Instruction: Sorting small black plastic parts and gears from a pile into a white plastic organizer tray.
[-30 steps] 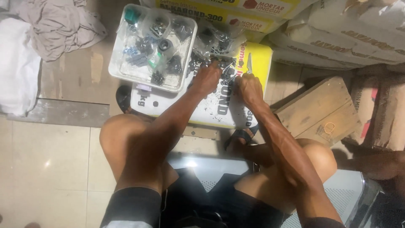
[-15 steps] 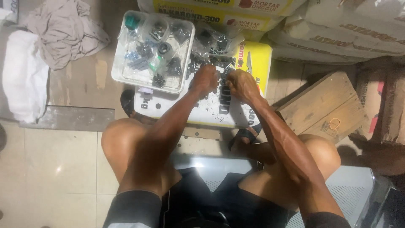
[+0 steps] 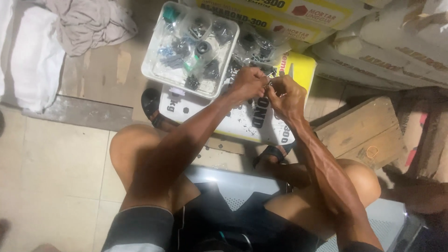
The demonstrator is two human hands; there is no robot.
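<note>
1. The left hand (image 3: 248,82) and right hand (image 3: 285,95) meet fingertip to fingertip, both pinching a small metal part (image 3: 270,84), shiny and too tiny to make out.
2. They work above a white and yellow sack (image 3: 242,119) lying flat.
3. Just left, on the sack's far end, sits a white tray (image 3: 154,70) of clear bags (image 3: 186,44) holding dark fittings.
4. A wooden block (image 3: 361,130) lies right; crumpled cloth (image 3: 88,21) far left.

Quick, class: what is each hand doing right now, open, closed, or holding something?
Left hand: closed in a pinch on a small metal part.
Right hand: fingers curled at the same part; firm grip cannot be told.
</note>
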